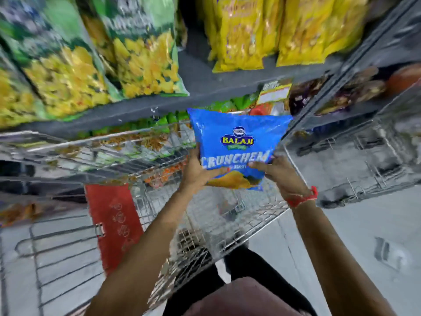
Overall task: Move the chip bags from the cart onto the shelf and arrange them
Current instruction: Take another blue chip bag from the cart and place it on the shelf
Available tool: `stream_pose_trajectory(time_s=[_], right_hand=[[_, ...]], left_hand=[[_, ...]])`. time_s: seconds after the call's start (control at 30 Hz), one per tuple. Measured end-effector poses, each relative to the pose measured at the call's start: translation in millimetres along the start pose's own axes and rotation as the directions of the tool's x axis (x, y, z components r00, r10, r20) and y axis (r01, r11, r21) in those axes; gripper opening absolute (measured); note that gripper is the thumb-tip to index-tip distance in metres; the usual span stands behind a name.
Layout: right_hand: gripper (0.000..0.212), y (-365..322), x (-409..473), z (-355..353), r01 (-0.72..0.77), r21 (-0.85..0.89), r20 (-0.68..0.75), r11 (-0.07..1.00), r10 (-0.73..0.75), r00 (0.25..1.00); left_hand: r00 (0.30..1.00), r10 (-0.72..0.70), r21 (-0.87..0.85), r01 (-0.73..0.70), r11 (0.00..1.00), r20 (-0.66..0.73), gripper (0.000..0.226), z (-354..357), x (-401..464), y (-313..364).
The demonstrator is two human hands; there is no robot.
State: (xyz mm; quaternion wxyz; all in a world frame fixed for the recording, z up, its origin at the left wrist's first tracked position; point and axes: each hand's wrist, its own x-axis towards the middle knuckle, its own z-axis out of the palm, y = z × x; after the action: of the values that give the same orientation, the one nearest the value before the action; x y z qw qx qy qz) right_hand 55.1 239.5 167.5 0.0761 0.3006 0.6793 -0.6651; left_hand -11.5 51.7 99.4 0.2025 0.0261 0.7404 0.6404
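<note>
Both hands are on the blue bag right now, left hand pinching the bottom left corner and right hand clamped on the bottom right, so each grip is closed on that one bag. It's upright, label facing me, held up over the cart and just in front of the shelf edge, not on it yet. So I'd say I'm mid carry, bag out of the cart and heading for a slot. There's a bare gap on the shelf between the green bags and the yellow bags, looks like the spot. Next move needs a lift up and forward, then standing it straight.
</note>
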Motion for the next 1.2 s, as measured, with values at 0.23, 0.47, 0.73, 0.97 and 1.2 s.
stream_pose_trajectory(time_s=[0.23,0.47,0.73,0.97,1.2], right_hand=[[0.047,-104,-59,-34,0.416,0.078,-0.199,0.906,-0.395,0.897],[0.030,-231,-95,-67,0.698,0.135,-0.299,0.704,-0.642,0.706],[0.041,-361,-102,-100,0.848,0.115,-0.339,0.518,-0.782,0.523],[0.071,-465,-81,-91,0.877,0.159,-0.333,0.453,-0.812,0.480],[0.041,-504,-35,-64,0.834,0.209,-0.293,0.510,-0.781,0.551]], left_hand=[[0.958,0.269,-0.073,-0.277,0.958,-0.104,0.080,13,-25,140],[0.853,0.514,-0.093,-0.521,0.848,-0.092,0.082,20,-32,294],[0.705,0.699,0.103,-0.709,0.698,0.120,0.078,5,-34,429],[0.660,0.743,0.024,-0.746,0.666,-0.112,0.087,0,0,511],[0.669,0.695,0.044,-0.711,0.702,-0.265,0.091,-9,51,538]])
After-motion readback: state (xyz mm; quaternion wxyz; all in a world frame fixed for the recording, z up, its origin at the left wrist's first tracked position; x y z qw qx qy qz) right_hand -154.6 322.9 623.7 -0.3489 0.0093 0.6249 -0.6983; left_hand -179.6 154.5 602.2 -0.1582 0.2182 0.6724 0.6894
